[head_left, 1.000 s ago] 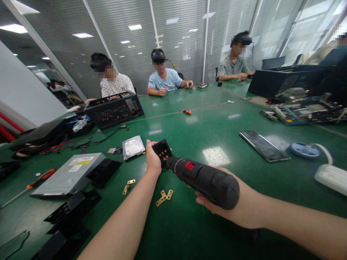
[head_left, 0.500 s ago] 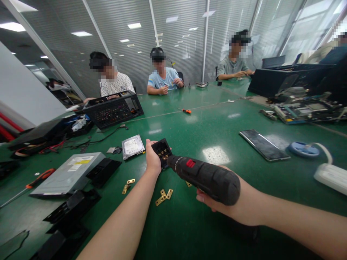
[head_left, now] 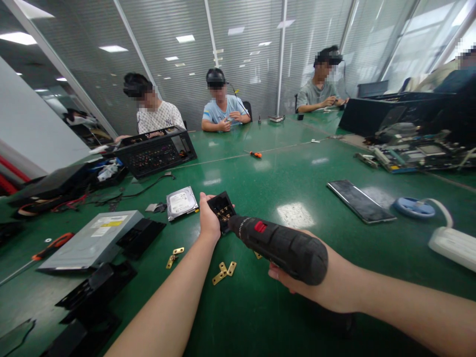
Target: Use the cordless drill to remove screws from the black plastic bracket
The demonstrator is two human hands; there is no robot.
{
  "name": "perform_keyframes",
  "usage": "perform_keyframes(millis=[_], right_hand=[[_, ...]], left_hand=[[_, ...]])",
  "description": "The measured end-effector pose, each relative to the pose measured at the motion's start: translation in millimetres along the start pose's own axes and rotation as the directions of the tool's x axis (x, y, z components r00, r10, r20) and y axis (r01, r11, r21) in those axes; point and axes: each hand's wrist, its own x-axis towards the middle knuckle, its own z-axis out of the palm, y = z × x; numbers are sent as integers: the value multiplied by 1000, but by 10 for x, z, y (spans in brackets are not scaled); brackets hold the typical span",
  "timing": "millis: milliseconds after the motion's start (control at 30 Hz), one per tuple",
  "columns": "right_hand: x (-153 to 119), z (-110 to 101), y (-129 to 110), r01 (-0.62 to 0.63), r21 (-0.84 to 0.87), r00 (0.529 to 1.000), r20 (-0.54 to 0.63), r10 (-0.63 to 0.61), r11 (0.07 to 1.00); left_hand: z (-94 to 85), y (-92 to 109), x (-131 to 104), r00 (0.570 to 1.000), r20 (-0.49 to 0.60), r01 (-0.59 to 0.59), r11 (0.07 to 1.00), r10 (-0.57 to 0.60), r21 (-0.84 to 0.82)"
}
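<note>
My left hand [head_left: 209, 218] is closed around a small black box [head_left: 220, 204] with brass-coloured parts inside, its open side facing me. In my right hand [head_left: 334, 275] is a black power drill [head_left: 282, 245] with a red switch on top. The drill's front end points left and covers the lower right part of the box; its tip is hidden. Several brass plates [head_left: 219, 276] lie on the green table [head_left: 253, 317] below the box, with more brass pieces [head_left: 170, 261] to their left. A hard drive [head_left: 181, 202] rests left of my left hand.
An optical drive [head_left: 94, 240], black plastic parts [head_left: 96, 287] and a screwdriver [head_left: 54, 247] lie left. A phone [head_left: 360, 201], a blue disc [head_left: 413, 208] and a circuit board [head_left: 424, 153] are right. Computer cases [head_left: 156, 153] stand farther back; people sit across the table.
My hands, the black box and the drill stay almost where they were. The view has shifted slightly. Across the table, the middle person's hands have moved a little.
</note>
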Motion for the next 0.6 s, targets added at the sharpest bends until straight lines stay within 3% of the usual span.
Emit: perform_keyframes(millis=[133, 300, 467, 600], right_hand=[[11, 4, -60, -53, 19, 999, 2, 53, 998], [23, 13, -99, -34, 97, 999, 37, 30, 995], [10, 7, -61, -68, 26, 998, 1, 68, 997], [28, 23, -64, -57, 70, 998, 29, 55, 996]], left_hand=[[-2, 6, 6, 1000, 0, 6, 1000, -6, 9], [-13, 6, 12, 1000, 9, 10, 1000, -10, -4], [-19, 7, 18, 1000, -4, 26, 1000, -26, -16], [0, 19, 12, 1000, -14, 26, 999, -26, -23]])
